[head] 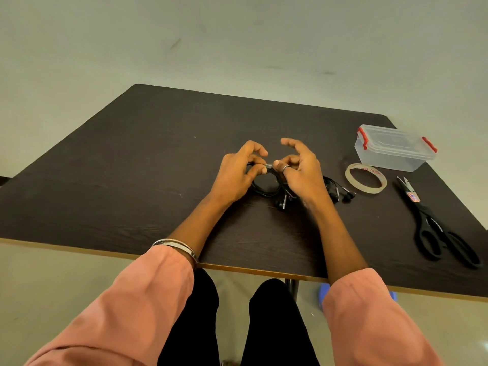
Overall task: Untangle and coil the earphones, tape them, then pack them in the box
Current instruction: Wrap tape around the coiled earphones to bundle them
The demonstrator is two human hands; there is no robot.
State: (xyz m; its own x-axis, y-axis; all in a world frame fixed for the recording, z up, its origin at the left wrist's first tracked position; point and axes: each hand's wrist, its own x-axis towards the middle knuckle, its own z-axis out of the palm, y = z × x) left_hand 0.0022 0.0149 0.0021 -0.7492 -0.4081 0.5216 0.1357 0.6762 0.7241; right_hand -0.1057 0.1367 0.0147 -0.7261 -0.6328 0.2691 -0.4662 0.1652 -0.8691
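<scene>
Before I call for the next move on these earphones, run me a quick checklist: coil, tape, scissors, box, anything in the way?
1. Coil held: ok. The left hand and right hand both pinch the coiled earphones at the top of the loop.
2. Coil taped: cannot tell. Something pale sits between the fingertips; a tape piece is not certain.
3. Tape roll in reach: ok, flat on the table right of the hands.
4. Scissors ready: ok, lying closed at the right edge.
5. Box open: not ok. The lid is on, red clips at both ends.
6. Second earphone set: not ok, a loose bundle by the right wrist.
</scene>
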